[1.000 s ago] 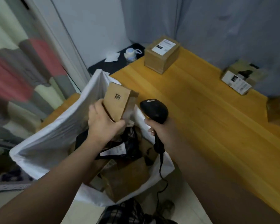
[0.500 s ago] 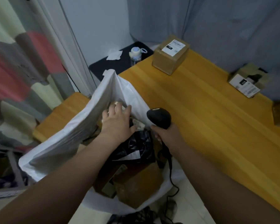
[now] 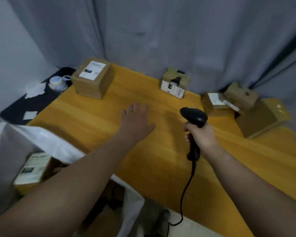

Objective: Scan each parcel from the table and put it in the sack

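Five parcels sit on the table. Left hand spread, empty, above it. Right hand grips the scanner.

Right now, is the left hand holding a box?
No, the left hand is stretched out over the table with straight fingers and nothing in it.

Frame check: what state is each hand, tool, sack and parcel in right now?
left hand, open, empty, held out over the table
right hand, gripping the scanner
scanner, held upright, cord hanging down
sack, open, labelled parcel inside
far-left box, on the table, label up
middle parcel, on the table, untouched
right cluster of parcels, on the table, untouched
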`<state>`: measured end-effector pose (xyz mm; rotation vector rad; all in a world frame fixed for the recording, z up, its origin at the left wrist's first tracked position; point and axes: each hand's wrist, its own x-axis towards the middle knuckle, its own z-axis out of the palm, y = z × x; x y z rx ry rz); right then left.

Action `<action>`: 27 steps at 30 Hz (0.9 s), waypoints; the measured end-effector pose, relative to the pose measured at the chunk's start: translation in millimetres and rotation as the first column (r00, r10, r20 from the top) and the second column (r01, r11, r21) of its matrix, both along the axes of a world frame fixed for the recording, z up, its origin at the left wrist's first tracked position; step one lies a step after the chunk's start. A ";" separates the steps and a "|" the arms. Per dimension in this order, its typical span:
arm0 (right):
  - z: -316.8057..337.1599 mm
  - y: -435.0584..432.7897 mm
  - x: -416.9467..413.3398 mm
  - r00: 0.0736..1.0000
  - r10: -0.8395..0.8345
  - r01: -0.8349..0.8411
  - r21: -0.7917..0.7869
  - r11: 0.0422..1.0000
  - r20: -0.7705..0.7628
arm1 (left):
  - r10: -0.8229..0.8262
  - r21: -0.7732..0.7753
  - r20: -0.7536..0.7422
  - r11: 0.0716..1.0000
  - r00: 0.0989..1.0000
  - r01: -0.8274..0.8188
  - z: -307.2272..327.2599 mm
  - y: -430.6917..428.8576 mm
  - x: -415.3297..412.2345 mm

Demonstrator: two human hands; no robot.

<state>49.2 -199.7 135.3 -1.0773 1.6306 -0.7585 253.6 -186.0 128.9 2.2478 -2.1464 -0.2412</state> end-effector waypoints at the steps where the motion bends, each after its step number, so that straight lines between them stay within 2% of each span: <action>1: 3.3 -11.3 -18.6 1.000 -0.030 0.030 -0.013 0.999 0.007 | -0.016 0.001 -0.007 1.000 1.000 0.016 0.0 -15.8 -16.5; 7: 9.5 -76.3 -99.1 0.994 -0.102 0.103 -0.059 0.993 0.028 | -0.019 0.051 -0.022 0.998 1.000 0.020 -9.5 -93.0 -76.0; 10: 1.3 -107.4 -106.1 0.988 -0.112 0.116 -0.034 0.993 0.106 | -0.015 0.088 0.006 0.996 1.000 0.015 -18.9 -128.4 -79.9; 15: -10.3 -174.7 -91.6 0.987 -0.100 0.103 -0.018 0.994 0.126 | -0.030 0.128 0.016 0.991 0.999 0.028 -27.1 -212.6 -74.3; 19: -30.1 -224.4 -83.4 0.992 -0.097 0.099 -0.014 0.995 0.085 | -0.211 0.105 0.144 0.975 0.967 0.198 -46.3 -282.1 -70.5; 22: -44.7 -241.6 -81.5 0.992 -0.104 0.104 -0.002 0.995 0.065 | -0.359 0.126 0.153 0.931 0.921 0.342 -63.1 -323.5 -73.9; 25: -52.9 -245.6 -80.3 0.995 -0.090 0.090 0.003 0.996 0.049 | -0.377 0.253 0.195 0.911 0.906 0.325 -79.5 -344.5 -75.0; 27: -56.1 -245.5 -82.3 0.995 -0.095 0.095 0.006 0.995 0.040 | -0.376 0.303 0.307 0.910 0.874 0.284 -88.7 -347.9 -74.4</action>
